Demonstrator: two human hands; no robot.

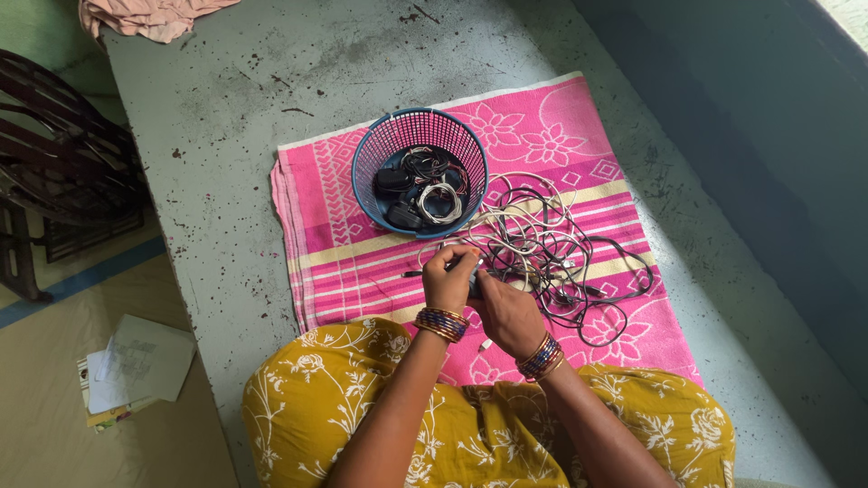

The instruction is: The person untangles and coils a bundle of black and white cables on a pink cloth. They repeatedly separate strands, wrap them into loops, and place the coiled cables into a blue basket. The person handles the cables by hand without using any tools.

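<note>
Between my fingertips sits a thin cable end, pinched from both sides: my left hand (449, 276) is curled narrow over it from above, and my right hand (506, 312) closes on it from below, thumb and forefinger pressed together. What exactly is at the pinch, a plug or bare cord, I cannot tell; my fingers cover it.

From there the cord runs straight into the tangle of cables (542, 248), black and white strands looped over each other just beyond my knuckles, lying on the pink mat (344, 226). These cords look light and limp, so I judge they will sag and trail whatever I lift, and one strand will likely drag its neighbours along. Smooth sheathing may slip through a loose pinch; the stiffer plug ends look like the surest place to grip, not the middle of a loop.

Just past the tangle, touching its edge, stands the blue basket (366, 167), with coiled cords and dark adapters inside. Bangles ring both my wrists. The mat lies on a grey speckled slab (226, 108); papers (136, 366) lie on the floor to my left.
</note>
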